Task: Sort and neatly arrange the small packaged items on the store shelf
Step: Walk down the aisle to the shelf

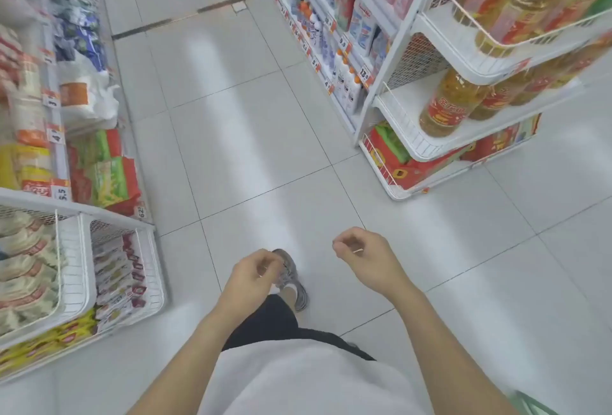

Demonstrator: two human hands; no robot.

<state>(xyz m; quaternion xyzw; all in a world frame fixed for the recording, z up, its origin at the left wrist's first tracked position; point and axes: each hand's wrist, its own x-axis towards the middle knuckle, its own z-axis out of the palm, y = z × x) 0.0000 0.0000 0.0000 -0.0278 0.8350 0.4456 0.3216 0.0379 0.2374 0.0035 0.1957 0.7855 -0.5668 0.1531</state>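
Pale grey tiled floor (251,136) runs down a store aisle, streaked with soft light reflections, between white wire shelving racks (390,106) on either side.

Packets (117,277) fill the left rack (150,268); bottles (443,109) stand on the right rack (397,123).

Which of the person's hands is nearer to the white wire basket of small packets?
Left. The left hand hangs just right of the white wire basket; the right hand is farther right, over the aisle floor.
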